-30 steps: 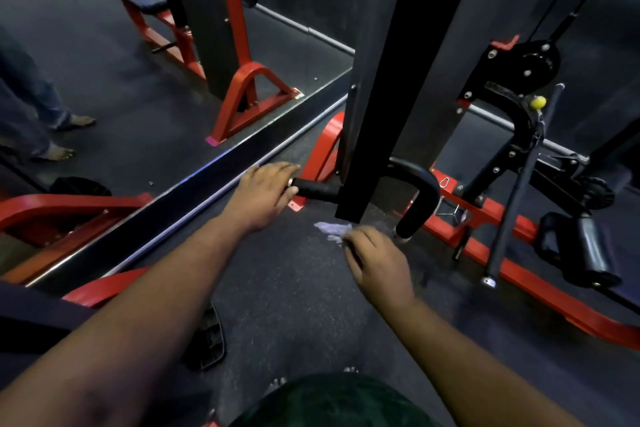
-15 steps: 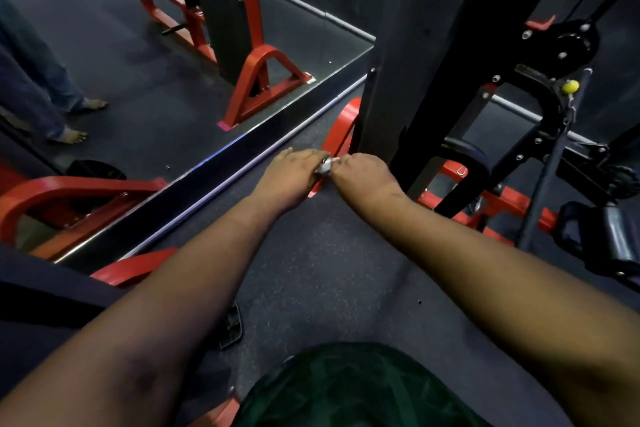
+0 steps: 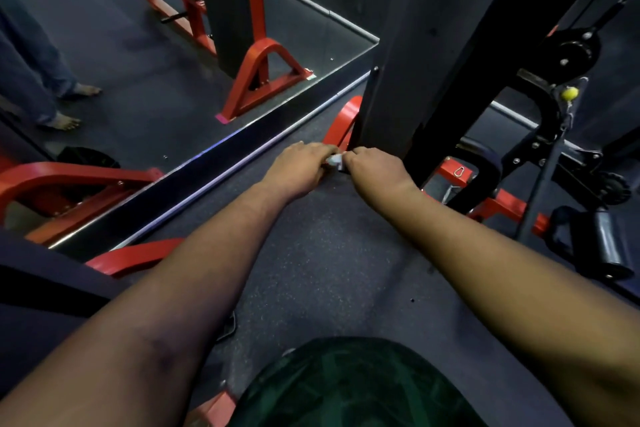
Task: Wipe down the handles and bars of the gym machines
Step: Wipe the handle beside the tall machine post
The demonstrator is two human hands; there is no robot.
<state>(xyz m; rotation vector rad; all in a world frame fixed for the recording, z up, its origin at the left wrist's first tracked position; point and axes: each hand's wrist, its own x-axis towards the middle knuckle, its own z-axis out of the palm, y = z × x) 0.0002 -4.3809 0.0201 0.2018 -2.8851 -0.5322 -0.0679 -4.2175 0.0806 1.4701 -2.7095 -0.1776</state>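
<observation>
While both bare forearms stretch forward over the speckled dark rubber floor (image 3: 322,253), the left hand (image 3: 298,166) and the right hand (image 3: 375,166) meet knuckle to knuckle at the foot of a tall black machine column (image 3: 398,73). Between them sits a small crumpled white cloth (image 3: 335,159); the right hand's grip is curled round it, and the left hand's curled grip touches its other side, wrapped over something hidden beneath. Just right of the column, the curved black padded handle (image 3: 485,163) shows only in part, above a red steel base frame (image 3: 498,204). A wall mirror (image 3: 138,62) on the left reflects red machine frames and a standing person's bare feet.
</observation>
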